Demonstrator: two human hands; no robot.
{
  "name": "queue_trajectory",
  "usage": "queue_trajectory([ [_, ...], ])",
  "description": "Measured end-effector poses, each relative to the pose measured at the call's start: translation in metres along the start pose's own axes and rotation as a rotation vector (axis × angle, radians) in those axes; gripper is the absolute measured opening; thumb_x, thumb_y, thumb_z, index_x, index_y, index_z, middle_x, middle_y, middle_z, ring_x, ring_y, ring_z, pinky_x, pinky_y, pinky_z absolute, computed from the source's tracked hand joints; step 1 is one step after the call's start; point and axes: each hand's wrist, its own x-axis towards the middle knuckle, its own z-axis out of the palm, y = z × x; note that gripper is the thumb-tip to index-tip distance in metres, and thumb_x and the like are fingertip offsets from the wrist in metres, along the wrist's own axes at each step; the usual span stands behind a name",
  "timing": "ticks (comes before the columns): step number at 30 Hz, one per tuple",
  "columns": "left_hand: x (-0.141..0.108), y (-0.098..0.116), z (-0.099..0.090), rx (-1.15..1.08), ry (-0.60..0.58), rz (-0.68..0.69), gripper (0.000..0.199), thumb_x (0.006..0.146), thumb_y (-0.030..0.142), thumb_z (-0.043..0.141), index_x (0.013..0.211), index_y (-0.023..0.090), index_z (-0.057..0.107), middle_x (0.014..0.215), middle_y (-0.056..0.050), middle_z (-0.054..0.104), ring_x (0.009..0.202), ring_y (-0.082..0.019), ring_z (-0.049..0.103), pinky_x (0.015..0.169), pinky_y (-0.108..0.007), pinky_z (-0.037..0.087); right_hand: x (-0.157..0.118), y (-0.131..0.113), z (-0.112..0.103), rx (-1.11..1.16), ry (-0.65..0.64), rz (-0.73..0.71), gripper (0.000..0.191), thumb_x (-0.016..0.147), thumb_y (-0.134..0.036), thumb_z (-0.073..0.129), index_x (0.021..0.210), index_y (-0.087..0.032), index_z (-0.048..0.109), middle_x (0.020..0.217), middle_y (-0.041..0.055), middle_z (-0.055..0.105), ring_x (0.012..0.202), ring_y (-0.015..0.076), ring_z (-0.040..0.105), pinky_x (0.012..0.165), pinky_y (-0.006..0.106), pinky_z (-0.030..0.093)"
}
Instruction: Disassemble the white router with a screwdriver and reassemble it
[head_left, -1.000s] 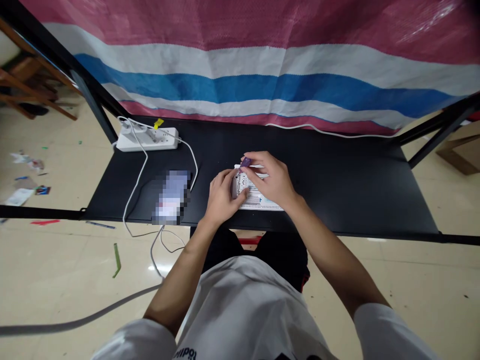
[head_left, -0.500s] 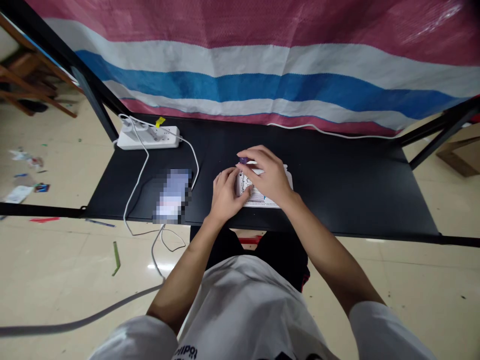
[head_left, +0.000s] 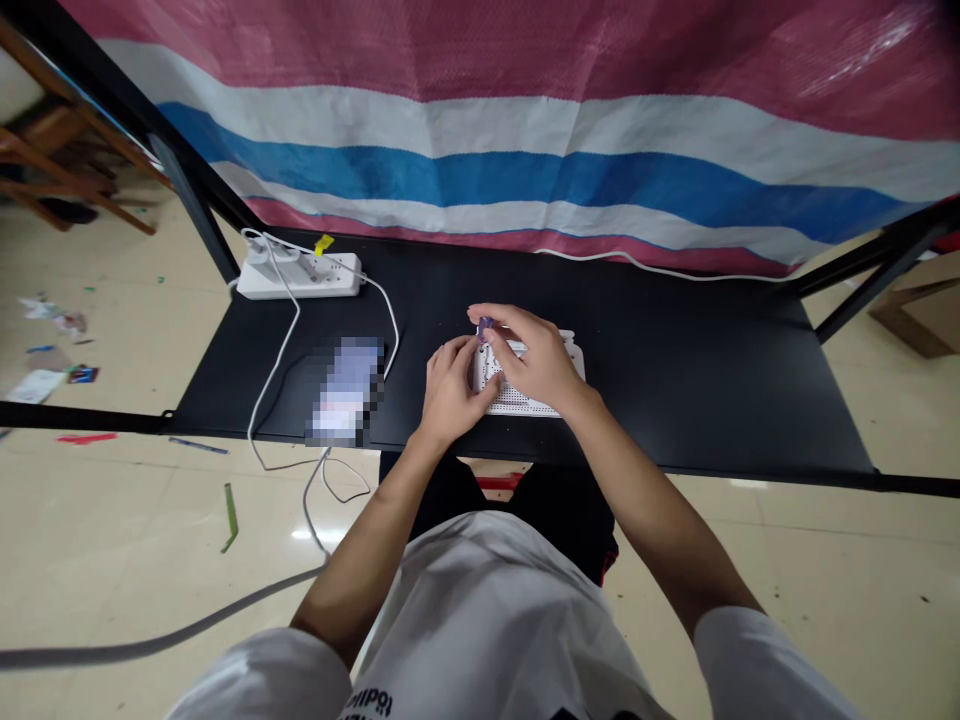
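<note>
A white board dotted with small holes lies flat on the black tabletop in front of me. My left hand grips its left side, with the thumb resting over the top face and the fingers along the upper left edge. Over the upper part of the board, my right hand pinches a small purple piece between thumb and fingers. The piece stands roughly upright near the board's upper left corner. Whether its lower end touches the board I cannot tell. My right hand covers much of the board.
A phone-like device, pixelated, lies left of the board. Behind it sits a white power strip with plugs and a yellow tag; white cables run over the front edge. A striped sheet hangs along the back of the black table.
My right hand has shifted slightly, its fingers now less curled over the purple piece, so more of the piece shows. My left hand and the board have stayed in place.
</note>
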Motion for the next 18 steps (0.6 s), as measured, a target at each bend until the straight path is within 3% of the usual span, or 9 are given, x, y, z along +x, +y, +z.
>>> queue_trajectory([
  [4,-0.0004,-0.0008,0.0005,0.007,0.003,-0.003,0.058,0.097,0.046,0.068,0.149,0.021,0.057,0.141,-0.014,0.063,0.135,-0.035,0.059,0.120,-0.053,0.043,0.0000,-0.0015,0.0014,-0.013,0.089,-0.033,0.022,0.107,-0.029,0.063,0.124,-0.028,0.076,0.127,0.0078,0.072,0.119,0.0225,0.073,0.105,0.041,0.064],
  [8,-0.0003,-0.0002,0.0002,0.002,0.001,0.004,0.062,0.096,0.044,0.069,0.152,0.022,0.055,0.143,-0.013,0.062,0.135,-0.034,0.059,0.120,-0.053,0.043,-0.0001,-0.0029,0.0022,0.017,0.040,-0.039,0.033,0.110,-0.025,0.053,0.138,-0.030,0.069,0.132,0.0080,0.071,0.124,0.0217,0.071,0.110,0.043,0.062],
  [11,-0.0002,0.0005,-0.0003,0.004,-0.005,-0.013,0.059,0.095,0.041,0.069,0.150,0.022,0.056,0.143,-0.013,0.062,0.136,-0.034,0.059,0.120,-0.052,0.043,-0.0012,-0.0028,0.0035,-0.030,0.080,-0.024,0.026,0.107,-0.028,0.061,0.130,-0.029,0.073,0.129,0.0085,0.071,0.124,0.0237,0.071,0.110,0.045,0.062],
  [15,-0.0001,0.0009,-0.0008,-0.006,-0.009,-0.015,0.060,0.095,0.042,0.069,0.151,0.023,0.056,0.145,-0.013,0.062,0.137,-0.034,0.058,0.121,-0.053,0.042,-0.0040,-0.0004,0.0075,0.075,0.074,0.088,0.038,0.109,-0.030,0.058,0.146,-0.033,0.061,0.130,0.0065,0.073,0.122,0.0218,0.074,0.106,0.042,0.065],
  [18,-0.0002,0.0007,-0.0009,-0.013,-0.002,-0.012,0.061,0.095,0.040,0.070,0.151,0.022,0.056,0.144,-0.013,0.062,0.136,-0.033,0.059,0.122,-0.052,0.041,-0.0052,0.0005,0.0089,0.067,0.057,0.093,0.033,0.109,-0.031,0.057,0.141,-0.031,0.064,0.134,0.0074,0.071,0.124,0.0223,0.072,0.107,0.042,0.065],
])
